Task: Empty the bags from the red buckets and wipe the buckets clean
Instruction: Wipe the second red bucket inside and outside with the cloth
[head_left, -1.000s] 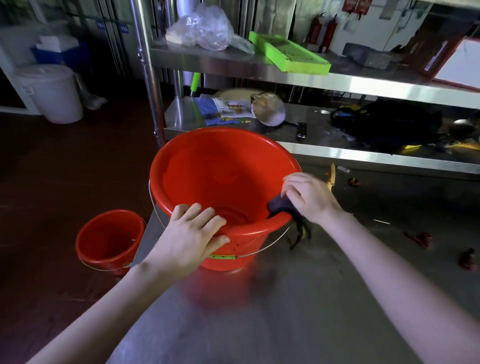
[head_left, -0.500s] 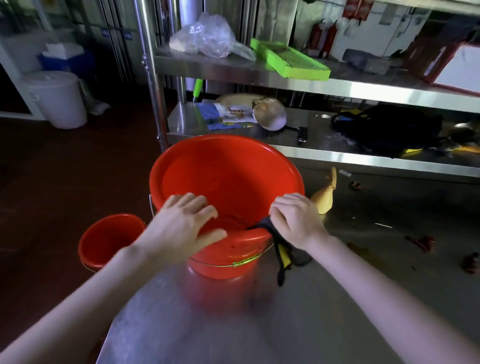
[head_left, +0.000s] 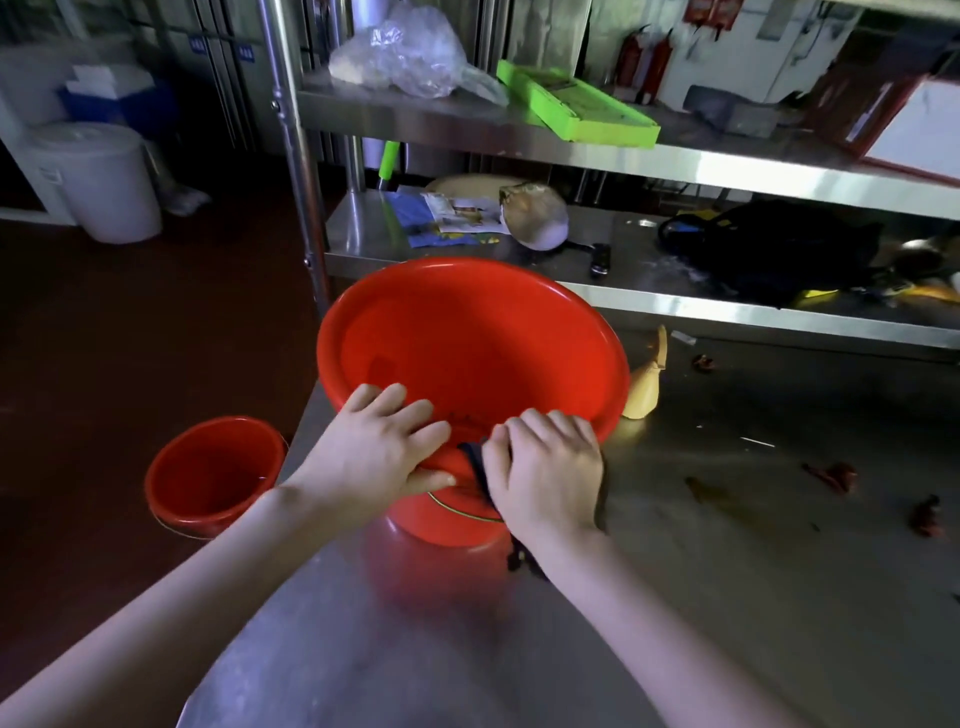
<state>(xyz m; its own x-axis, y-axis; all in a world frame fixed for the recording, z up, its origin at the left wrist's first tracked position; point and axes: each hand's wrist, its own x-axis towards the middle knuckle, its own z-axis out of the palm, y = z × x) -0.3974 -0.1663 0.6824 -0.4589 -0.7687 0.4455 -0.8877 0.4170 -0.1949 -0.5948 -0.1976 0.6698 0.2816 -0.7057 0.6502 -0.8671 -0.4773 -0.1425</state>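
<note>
A large red bucket (head_left: 467, 343) stands on the steel table (head_left: 701, 597), empty inside. My left hand (head_left: 376, 452) grips its near rim, fingers over the edge and thumb on the outer wall. Right beside it, my right hand (head_left: 548, 473) holds a dark cloth (head_left: 475, 467) pressed over the same near rim; the cloth's end hangs below my wrist. A second, smaller red bucket (head_left: 213, 475) sits on the dark floor to the left of the table, also empty.
A steel shelf rack (head_left: 675, 306) stands behind the bucket, holding a clear plastic bag (head_left: 400, 52), a green tray (head_left: 576, 106), papers and a black bag (head_left: 774, 249). A yellow scrap (head_left: 644, 389) and red bits lie on the table. A white bin (head_left: 98, 182) stands far left.
My right hand has slid the cloth along the near rim toward my left hand, from the bucket's right side to the front. The view has shifted slightly.
</note>
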